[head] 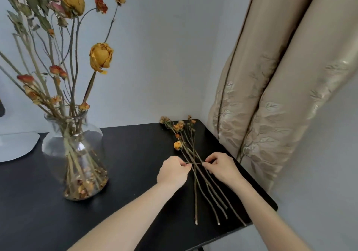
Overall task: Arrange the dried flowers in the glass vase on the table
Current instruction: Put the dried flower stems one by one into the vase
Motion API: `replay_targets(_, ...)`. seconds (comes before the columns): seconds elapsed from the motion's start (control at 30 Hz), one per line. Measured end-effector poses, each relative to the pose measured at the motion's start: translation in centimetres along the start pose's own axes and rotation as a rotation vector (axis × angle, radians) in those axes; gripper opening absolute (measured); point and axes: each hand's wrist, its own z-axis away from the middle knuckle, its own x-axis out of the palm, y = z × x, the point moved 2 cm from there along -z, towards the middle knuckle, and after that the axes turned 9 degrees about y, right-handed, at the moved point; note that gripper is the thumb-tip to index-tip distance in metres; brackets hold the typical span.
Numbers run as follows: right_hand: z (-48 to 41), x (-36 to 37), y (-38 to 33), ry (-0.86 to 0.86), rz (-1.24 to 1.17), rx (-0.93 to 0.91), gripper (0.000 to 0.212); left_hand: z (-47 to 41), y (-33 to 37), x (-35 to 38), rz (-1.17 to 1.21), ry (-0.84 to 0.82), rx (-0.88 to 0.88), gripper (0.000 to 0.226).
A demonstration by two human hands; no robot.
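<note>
Several dried stems (195,202) lie lengthwise, blooms pointing away.

Soft, even light, fairly bright; no hard shadows. Sheen on curtain (339,67) at 3 o'clock, faint glare on vase (58,148) glass at 9. Wide-angle bend twd edges; slight softness overall.

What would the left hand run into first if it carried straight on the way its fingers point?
The left hand points right, pinching the loose dried flower stems on the black table. Pushing on, it would meet the fingertips of the right hand just beyond, probably at similar height.
</note>
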Motion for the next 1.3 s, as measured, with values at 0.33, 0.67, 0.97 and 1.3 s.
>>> replay_targets(0.33,-0.9,1.6,-1.3,-0.095,0.119,-0.048,0.011,-2.3,0.3,3.6,-0.160,0.015,-0.127,0.020)
replay_targets(0.67,-1.1,1.5,-2.3,-0.097,0.156,-0.030,0.016,-3.5,-1.1,3.0,0.255,0.008,-0.348,0.019)
replay_targets(0.97,-1.0,0.8,-2.1,-0.028,0.033,0.009,0.012,-3.2,-1.3,0.4,0.338,0.047,-0.379,0.018)
replay_targets(1.3,-0.9,0.7,-1.6,-0.065,-0.034,0.058,0.018,-2.3,-1.3,-0.9,0.379,-0.003,-0.374,0.016)
